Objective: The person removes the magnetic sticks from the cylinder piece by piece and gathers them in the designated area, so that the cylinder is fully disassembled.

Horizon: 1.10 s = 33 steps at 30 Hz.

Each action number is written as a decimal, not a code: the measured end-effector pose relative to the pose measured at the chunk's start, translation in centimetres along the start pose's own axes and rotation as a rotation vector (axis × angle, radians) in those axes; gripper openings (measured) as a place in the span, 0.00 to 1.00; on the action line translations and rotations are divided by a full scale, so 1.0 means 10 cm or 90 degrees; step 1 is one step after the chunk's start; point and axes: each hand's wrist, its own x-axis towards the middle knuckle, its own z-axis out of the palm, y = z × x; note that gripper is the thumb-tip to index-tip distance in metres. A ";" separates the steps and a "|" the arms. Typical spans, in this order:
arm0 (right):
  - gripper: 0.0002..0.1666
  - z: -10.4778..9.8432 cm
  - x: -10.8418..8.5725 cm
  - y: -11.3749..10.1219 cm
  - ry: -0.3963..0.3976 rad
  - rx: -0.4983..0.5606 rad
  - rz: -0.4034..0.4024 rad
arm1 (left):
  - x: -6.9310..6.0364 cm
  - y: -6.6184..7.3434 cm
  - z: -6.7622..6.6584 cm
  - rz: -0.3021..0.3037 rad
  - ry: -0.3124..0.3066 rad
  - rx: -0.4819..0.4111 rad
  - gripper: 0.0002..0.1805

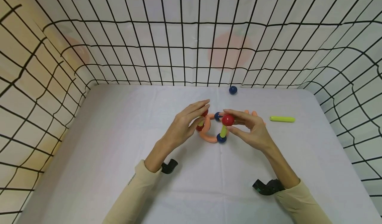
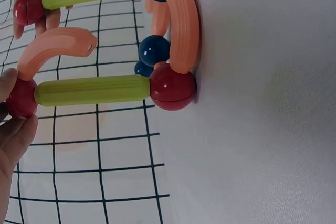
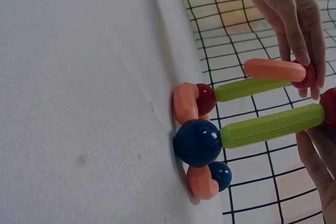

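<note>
A ring of curved orange rods and balls lies on the white table. From its left red ball a green rod rises to an upper red ball, which my left hand pinches. A curved orange rod juts from that upper ball; its far end is free. On the right, another green rod stands on a blue ball of the ring. Its top red ball sits between the thumb and fingers of my right hand.
A loose blue ball lies at the back by the black net. Right of the ring lie a loose green rod and orange rods partly hidden by my right hand. Netting surrounds the back and sides.
</note>
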 end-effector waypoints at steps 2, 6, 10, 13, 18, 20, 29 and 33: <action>0.35 0.00 0.00 0.00 0.003 -0.001 0.001 | 0.00 -0.01 0.00 0.000 0.004 0.000 0.27; 0.33 0.00 -0.01 -0.01 0.005 -0.003 0.013 | -0.01 -0.03 -0.01 -0.004 0.013 -0.013 0.26; 0.32 0.01 -0.02 0.00 0.006 0.000 0.024 | -0.01 -0.03 -0.03 -0.015 0.017 -0.030 0.26; 0.33 0.01 -0.02 0.00 0.012 0.001 0.023 | -0.01 -0.03 -0.04 -0.022 0.017 -0.038 0.26; 0.33 0.00 0.00 0.02 0.018 0.001 0.013 | -0.01 -0.04 -0.04 -0.032 0.019 -0.042 0.26; 0.34 0.00 0.00 0.02 0.016 -0.001 0.011 | -0.02 -0.05 -0.04 -0.039 0.019 -0.042 0.26; 0.34 -0.02 0.00 0.02 0.018 -0.016 0.015 | -0.01 -0.03 -0.06 -0.058 0.016 -0.042 0.25; 0.34 -0.04 0.02 -0.01 0.014 -0.021 0.004 | -0.01 -0.03 -0.06 -0.060 0.017 -0.043 0.25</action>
